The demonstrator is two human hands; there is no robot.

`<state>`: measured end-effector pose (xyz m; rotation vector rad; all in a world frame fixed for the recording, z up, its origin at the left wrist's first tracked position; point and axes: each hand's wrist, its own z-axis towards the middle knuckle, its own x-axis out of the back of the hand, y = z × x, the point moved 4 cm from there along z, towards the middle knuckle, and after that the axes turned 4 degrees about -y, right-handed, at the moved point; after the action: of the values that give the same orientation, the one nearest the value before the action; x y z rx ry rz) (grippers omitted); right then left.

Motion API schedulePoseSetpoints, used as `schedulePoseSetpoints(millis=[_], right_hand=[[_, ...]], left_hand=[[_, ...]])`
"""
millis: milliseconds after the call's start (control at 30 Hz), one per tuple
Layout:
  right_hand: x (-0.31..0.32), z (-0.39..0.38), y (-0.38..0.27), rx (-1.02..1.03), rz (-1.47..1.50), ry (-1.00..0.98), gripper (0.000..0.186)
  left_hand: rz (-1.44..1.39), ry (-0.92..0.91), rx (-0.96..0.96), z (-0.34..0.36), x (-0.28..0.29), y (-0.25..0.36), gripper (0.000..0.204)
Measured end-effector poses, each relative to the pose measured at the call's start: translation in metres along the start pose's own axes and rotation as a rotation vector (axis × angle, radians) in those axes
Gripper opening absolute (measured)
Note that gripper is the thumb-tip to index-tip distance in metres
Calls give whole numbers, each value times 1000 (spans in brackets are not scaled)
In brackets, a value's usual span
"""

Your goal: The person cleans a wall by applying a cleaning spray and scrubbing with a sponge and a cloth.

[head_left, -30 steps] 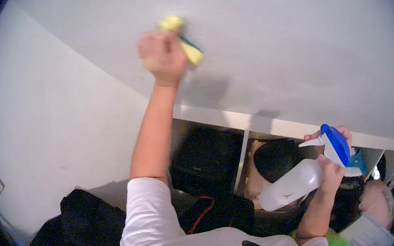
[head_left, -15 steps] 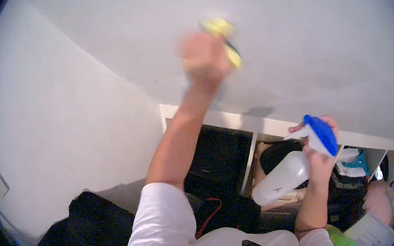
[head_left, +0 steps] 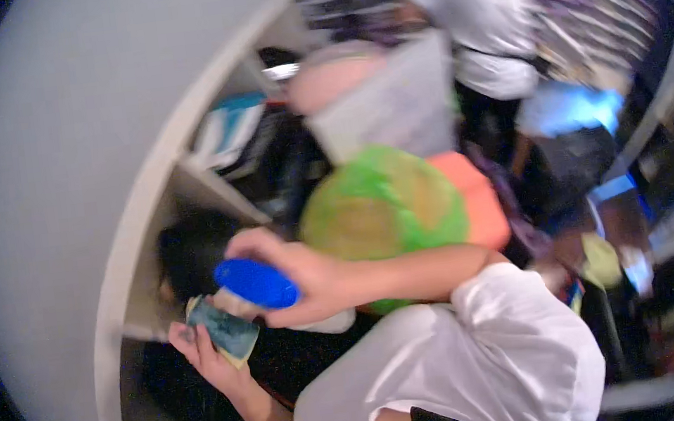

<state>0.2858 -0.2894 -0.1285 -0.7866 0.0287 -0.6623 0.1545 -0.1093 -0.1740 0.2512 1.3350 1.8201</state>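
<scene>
My left hand [head_left: 211, 359] is closed around a sponge [head_left: 226, 333] with a dark green face and a yellow edge. It is low, beside the white shelf. Right by it, my right hand [head_left: 306, 270] grips a spray bottle with a blue-topped head [head_left: 256, 284]. The bottle's whitish body [head_left: 335, 323] shows only in part below that hand and wrist. The sponge and the spray head are close together; whether they touch I cannot tell.
White cubbies [head_left: 133, 205] run along the pale wall, with a teal and white item [head_left: 232, 127] inside one. Beyond my right arm are a green-yellow rounded bundle [head_left: 378, 202], an orange box-like thing [head_left: 477, 203] and a pale panel [head_left: 390, 96]. Another person [head_left: 482, 23] in white stands farther off.
My view has swung right, from the wall toward the room. My left hand has come down from the wall with the sponge, close to the spray bottle still in my right hand.
</scene>
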Motion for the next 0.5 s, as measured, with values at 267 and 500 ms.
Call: schedulePoseSetpoints(millis=[267,500], right_hand=[[89,-149,-50,-72,-359,434,64],[161,-245,-90,-130,-769,759,55]], left_hand=[[241,-817,91,-110,-179,-92,39],[162,-1221,63,-179,-332,-131,35]])
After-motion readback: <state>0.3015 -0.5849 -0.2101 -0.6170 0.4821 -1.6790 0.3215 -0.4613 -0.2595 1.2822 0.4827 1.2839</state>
